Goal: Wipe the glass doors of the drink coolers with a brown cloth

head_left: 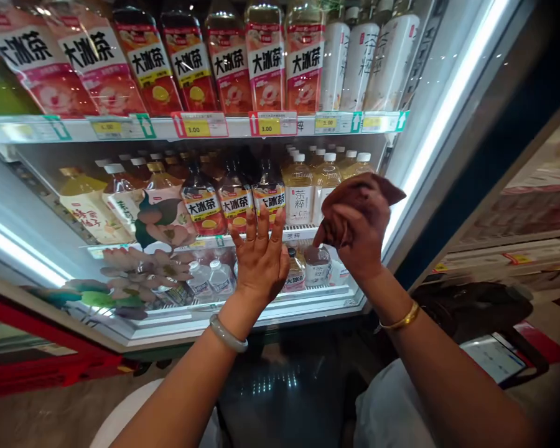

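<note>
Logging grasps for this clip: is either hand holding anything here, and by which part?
The right hand clutches a crumpled brown cloth, bunched in its fingers near the middle. The left hand is open, fingers spread, holding nothing.

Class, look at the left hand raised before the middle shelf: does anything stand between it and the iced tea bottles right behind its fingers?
Nothing visible does. The left hand is open, fingers spread, directly in front of the iced tea bottles. The right hand, gripping a brown cloth, is off to the side, not between them.
</note>
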`<state>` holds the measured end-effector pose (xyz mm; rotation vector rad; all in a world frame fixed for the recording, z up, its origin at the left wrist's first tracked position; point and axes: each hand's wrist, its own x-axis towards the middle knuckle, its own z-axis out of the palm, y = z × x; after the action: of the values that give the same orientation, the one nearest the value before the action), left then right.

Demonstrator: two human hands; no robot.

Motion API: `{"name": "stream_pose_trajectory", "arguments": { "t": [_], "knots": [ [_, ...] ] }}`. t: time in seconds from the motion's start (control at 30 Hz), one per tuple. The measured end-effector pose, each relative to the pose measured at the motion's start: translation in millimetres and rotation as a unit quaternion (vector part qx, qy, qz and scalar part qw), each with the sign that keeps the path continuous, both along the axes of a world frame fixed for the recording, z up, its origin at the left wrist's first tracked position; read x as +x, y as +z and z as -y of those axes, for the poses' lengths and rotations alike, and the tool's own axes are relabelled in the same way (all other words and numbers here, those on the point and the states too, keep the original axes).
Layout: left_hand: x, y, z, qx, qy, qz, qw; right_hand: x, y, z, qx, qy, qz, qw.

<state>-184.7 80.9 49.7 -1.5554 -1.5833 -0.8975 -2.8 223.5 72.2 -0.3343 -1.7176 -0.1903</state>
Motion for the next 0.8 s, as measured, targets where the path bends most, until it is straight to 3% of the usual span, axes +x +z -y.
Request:
{"name": "stream_pose_trajectory", "arguments": {
  "t": [0.1,0.2,0.3,0.43,0.53,0.73,0.8],
  "knots": [
    [-7.1,3.0,5.2,0.004,0.010,0.000,1.000,-28.8,4.8,20.0,0.044,-0.023,-0.078,0.996],
    [-16.4,5.0,11.1,0.010,0.020,-0.001,1.000,-57.1,-12.3,40.2,0.111,0.023,0.012,0.993],
    [-27.0,4.0,17.8,-0.001,0.039,0.011,0.999,-65.0,-19.7,44.1,0.156,0.052,0.077,0.983],
    [-40.1,2.8,27.3,-0.012,0.062,0.031,0.998,-65.9,11.0,40.6,0.088,0.031,-0.049,0.994],
    [-49.1,4.7,33.8,-0.002,0.060,0.032,0.998,-85.2,27.3,53.5,0.042,-0.009,-0.121,0.992],
    [-66.8,8.9,46.6,0.000,0.069,0.028,0.997,-129.5,-5.4,88.0,0.132,0.033,0.015,0.991],
    [-72.4,10.8,51.7,0.008,0.077,0.020,0.997,-129.4,-3.7,85.7,0.138,0.048,0.032,0.989]
  ]
}}
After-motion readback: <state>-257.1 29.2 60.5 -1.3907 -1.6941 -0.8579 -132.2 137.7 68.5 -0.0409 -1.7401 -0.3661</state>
